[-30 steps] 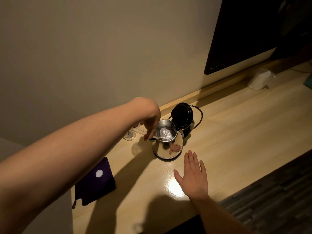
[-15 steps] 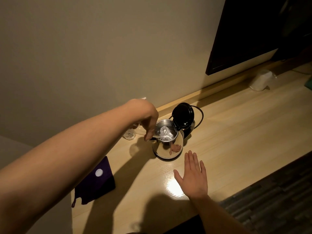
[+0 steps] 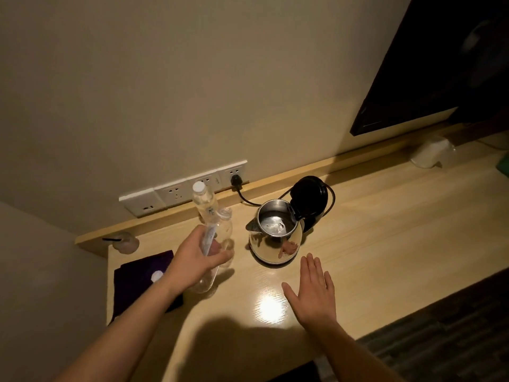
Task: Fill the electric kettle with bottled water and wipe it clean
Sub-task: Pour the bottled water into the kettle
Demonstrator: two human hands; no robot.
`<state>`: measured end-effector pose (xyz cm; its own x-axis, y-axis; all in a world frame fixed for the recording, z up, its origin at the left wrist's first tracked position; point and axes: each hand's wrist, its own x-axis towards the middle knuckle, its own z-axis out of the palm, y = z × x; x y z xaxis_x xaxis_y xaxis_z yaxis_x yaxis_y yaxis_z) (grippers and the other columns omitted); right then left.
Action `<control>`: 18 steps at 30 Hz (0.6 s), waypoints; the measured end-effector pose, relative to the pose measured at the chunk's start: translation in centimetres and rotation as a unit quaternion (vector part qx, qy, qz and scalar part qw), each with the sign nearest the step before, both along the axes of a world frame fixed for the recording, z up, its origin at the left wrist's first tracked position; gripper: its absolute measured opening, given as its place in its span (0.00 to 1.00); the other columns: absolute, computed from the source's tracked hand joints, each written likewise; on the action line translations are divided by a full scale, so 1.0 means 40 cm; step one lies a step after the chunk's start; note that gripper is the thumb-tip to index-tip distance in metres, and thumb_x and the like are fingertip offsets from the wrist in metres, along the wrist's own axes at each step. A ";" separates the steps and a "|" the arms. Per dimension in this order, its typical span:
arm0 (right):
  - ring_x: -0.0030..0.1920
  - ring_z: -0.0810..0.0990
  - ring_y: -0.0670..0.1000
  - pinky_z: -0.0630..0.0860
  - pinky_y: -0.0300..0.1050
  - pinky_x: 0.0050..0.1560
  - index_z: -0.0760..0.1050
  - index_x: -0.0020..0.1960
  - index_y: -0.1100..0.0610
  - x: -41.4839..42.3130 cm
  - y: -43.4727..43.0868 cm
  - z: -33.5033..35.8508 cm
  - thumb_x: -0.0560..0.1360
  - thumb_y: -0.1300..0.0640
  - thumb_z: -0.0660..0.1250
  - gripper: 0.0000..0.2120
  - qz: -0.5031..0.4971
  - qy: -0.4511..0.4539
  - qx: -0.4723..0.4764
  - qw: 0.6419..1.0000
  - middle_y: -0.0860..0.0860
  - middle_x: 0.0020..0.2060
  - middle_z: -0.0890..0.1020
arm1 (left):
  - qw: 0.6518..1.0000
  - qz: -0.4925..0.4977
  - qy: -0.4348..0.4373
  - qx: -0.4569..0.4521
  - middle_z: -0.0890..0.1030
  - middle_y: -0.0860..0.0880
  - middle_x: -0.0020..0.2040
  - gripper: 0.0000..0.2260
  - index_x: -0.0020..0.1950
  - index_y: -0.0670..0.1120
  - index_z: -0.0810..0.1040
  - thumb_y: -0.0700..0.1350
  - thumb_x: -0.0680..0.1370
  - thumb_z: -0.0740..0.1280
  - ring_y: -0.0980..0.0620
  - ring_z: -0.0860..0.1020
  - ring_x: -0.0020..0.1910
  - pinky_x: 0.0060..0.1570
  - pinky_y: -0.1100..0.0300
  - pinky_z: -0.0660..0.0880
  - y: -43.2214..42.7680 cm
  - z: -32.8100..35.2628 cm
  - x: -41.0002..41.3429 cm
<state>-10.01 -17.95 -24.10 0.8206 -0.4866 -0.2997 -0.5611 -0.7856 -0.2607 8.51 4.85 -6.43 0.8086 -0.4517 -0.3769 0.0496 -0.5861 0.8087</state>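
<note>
The steel electric kettle (image 3: 275, 245) stands on the wooden desk (image 3: 385, 244) with its black lid (image 3: 309, 195) hinged up and water glinting inside. My left hand (image 3: 192, 260) is shut on a clear plastic water bottle (image 3: 205, 283) just left of the kettle, held roughly upright and low over the desk. A white-capped bottle top (image 3: 199, 187) and an open bottle neck (image 3: 225, 214) overlap above my fingers; which one belongs to the held bottle is unclear. My right hand (image 3: 312, 295) lies flat and open on the desk in front of the kettle, not touching it.
A dark purple cloth (image 3: 132, 279) with a white cap (image 3: 157, 276) on it lies at the desk's left end. The kettle cord runs to a wall socket strip (image 3: 181, 191). A white object (image 3: 429, 154) sits far right. A dark screen (image 3: 429, 64) hangs above.
My left hand has drawn the bottle away from the kettle's opening, down and to the left, and turned it upright. My right hand has stayed flat on the desk.
</note>
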 end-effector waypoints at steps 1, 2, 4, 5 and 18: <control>0.83 0.35 0.49 0.41 0.54 0.83 0.38 0.84 0.52 0.001 -0.003 0.009 0.79 0.29 0.47 0.43 0.000 0.002 0.010 1.000 0.48 0.84 0.39 | 0.998 0.038 0.012 -0.039 0.83 0.52 0.55 0.26 0.68 0.52 0.73 0.45 0.74 0.79 0.56 0.83 0.53 0.55 0.54 0.82 0.007 -0.014 -0.009; 0.83 0.36 0.49 0.42 0.54 0.83 0.39 0.84 0.51 0.003 -0.006 0.017 0.80 0.30 0.48 0.42 0.001 0.004 0.019 1.000 0.48 0.84 0.39 | 0.995 0.073 0.025 -0.071 0.82 0.53 0.57 0.25 0.68 0.53 0.72 0.43 0.74 0.78 0.57 0.82 0.54 0.52 0.58 0.83 0.012 -0.034 -0.014; 0.83 0.39 0.50 0.44 0.54 0.82 0.42 0.85 0.52 0.009 -0.017 0.038 0.80 0.33 0.53 0.41 0.008 0.012 0.032 0.999 0.49 0.84 0.42 | 0.980 0.129 0.069 -0.134 0.79 0.55 0.61 0.28 0.71 0.55 0.70 0.40 0.76 0.77 0.55 0.81 0.57 0.43 0.65 0.81 0.016 -0.072 -0.021; 0.84 0.40 0.50 0.45 0.53 0.82 0.43 0.85 0.52 0.012 -0.024 0.049 0.80 0.35 0.54 0.41 0.013 0.017 0.040 0.999 0.49 0.85 0.43 | 0.968 0.156 0.102 -0.166 0.78 0.53 0.64 0.30 0.73 0.55 0.70 0.39 0.76 0.77 0.53 0.80 0.59 0.41 0.66 0.82 0.017 -0.095 -0.024; 0.64 0.78 0.47 0.75 0.43 0.62 0.71 0.73 0.48 0.078 0.088 0.273 0.81 0.45 0.64 0.21 0.073 -0.066 0.182 0.978 0.47 0.68 0.78 | 0.977 0.183 0.046 -0.102 0.75 0.53 0.66 0.37 0.68 0.65 0.71 0.63 0.63 0.83 0.45 0.77 0.66 0.64 0.38 0.80 0.031 -0.289 -0.045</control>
<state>-6.89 -14.43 -13.18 0.9166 -0.2415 -0.3187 -0.3924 -0.6968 -0.6004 6.72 6.07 -17.99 0.8968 -0.2126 -0.3881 0.3037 -0.3421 0.8892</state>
